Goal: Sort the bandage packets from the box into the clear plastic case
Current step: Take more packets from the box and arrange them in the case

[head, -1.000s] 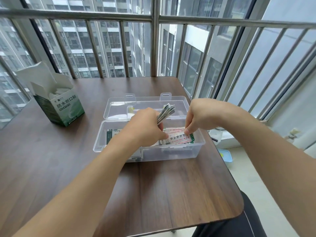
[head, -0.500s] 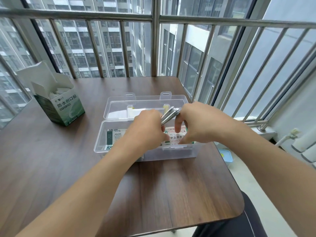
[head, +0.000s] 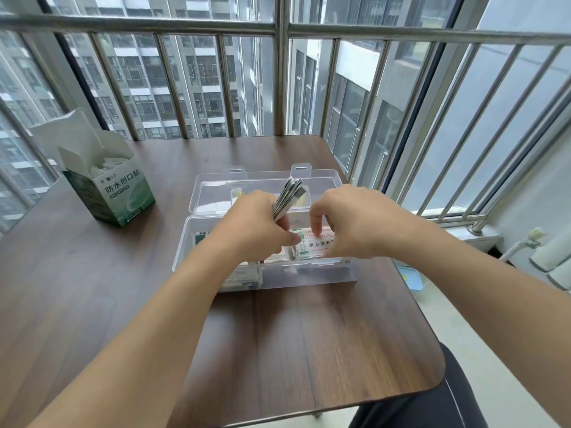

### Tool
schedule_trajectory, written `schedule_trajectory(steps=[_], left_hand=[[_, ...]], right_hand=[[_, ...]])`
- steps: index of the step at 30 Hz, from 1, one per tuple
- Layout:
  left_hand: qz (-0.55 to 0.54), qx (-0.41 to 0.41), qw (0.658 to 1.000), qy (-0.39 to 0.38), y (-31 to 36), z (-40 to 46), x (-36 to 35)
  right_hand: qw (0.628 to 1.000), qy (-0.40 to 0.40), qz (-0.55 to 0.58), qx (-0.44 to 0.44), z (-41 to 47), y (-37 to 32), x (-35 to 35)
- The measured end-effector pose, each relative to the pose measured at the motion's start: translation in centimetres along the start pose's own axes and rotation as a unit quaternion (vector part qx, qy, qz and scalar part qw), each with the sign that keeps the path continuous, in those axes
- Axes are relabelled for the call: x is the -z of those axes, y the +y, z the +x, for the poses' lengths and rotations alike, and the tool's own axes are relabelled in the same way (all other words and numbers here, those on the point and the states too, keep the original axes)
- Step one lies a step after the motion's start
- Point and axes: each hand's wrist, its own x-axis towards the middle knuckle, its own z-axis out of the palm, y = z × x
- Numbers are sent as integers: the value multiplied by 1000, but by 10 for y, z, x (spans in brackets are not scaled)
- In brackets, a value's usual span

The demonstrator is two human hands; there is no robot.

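Balcony nook: steel railing (head: 278,26) with upright bars, tower blocks beyond the glass. Dark wood-grain table (head: 309,350), rounded corners, matte.

Left hand (head: 256,230) clenched round a fanned stack of packets (head: 290,196), thin flat edges sticking up and tilted toward the far right. Right hand (head: 349,223) just beside it, fingers curled down, a fingertip touching the top packet in the case; whether it pinches that packet, cannot tell.

Both hands sit over the case (head: 191,242), a clear plastic rectangular tub at mid-table. The left forearm crosses the near wall and hides part of the left side. Hinged lid (head: 324,180) lies open flat behind, two latch tabs at its far edge. Inside, under the right hand, a laid pile (head: 312,247) of white packets with red and green print; more printed packets show through the near wall at left.

Well apart, far left of the table: the box (head: 123,196), green-and-white card, flaps up, white packets showing in its mouth.

Floor at right: small blue item, unclear. A dark-clad knee shows at the near table edge.
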Motion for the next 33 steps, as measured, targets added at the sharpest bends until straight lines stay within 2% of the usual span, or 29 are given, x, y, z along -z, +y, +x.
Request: schedule_trajectory(steps=[4,15,18,21,23,25,27,30,33], left_hand=[[-26,-11,1000,-9,-2,0,-1],[-62,-10,998,-27,-1,4,-5],[-111,-15,993,-32,0,-2,-3],[-247,5,967,-68,1,-12,3],[-332,22,939,-90,-1,-16,10],[-391,34,914,-99,-2,-20,17],[-441,41,891,-103,-3,-21,23],[-501,42,856,-117,-4,-23,26],[-537,46,837,-95,-2,-28,26]], right_hand=[[1000,1,7,1,-1,2,-2],[998,-58,18,2,-1,3,4],[998,-50,25,8,-3,4,3],[997,-38,69,11,-8,9,7],[987,38,159,9,-8,14,16],[942,122,314,-2,-5,11,26],[908,112,404,6,-2,-2,33],[936,62,344,41,6,-31,26],[925,120,358,43,18,-47,17]])
